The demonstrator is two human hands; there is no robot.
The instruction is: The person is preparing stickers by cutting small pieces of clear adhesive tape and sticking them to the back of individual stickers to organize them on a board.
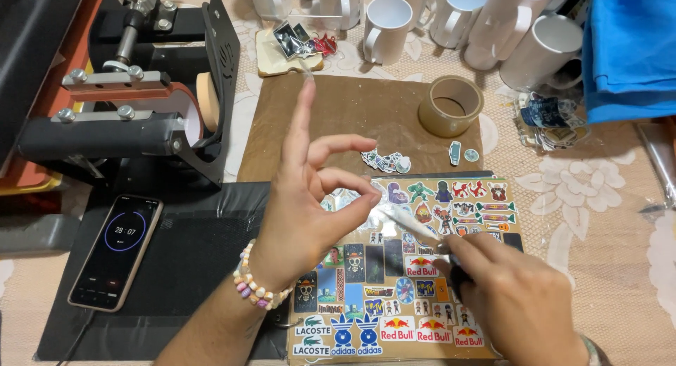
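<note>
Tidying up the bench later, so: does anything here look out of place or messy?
Mostly orderly. A few cut-out stickers lie loose on the brown mat above the sticker sheet, and a jumbled pile of scraps sits beside the mugs. Nothing looks spilled or damaged.

The lower middle of the sticker sheet (394,295) is covered by the right hand (507,295), and its left edge by the left hand (310,204). The dark tool (459,276) in the right hand is mostly hidden by the fingers, so its kind cannot be told. The thin clear strip (405,222) between the hands is blurred. The press machine (105,91) is cut off by the top and left edges, the blue cloth (627,49) by the right edge, and several white mugs (465,14) by the top edge. The small cut-outs (386,160) on the brown mat are too small to be made out.
</note>
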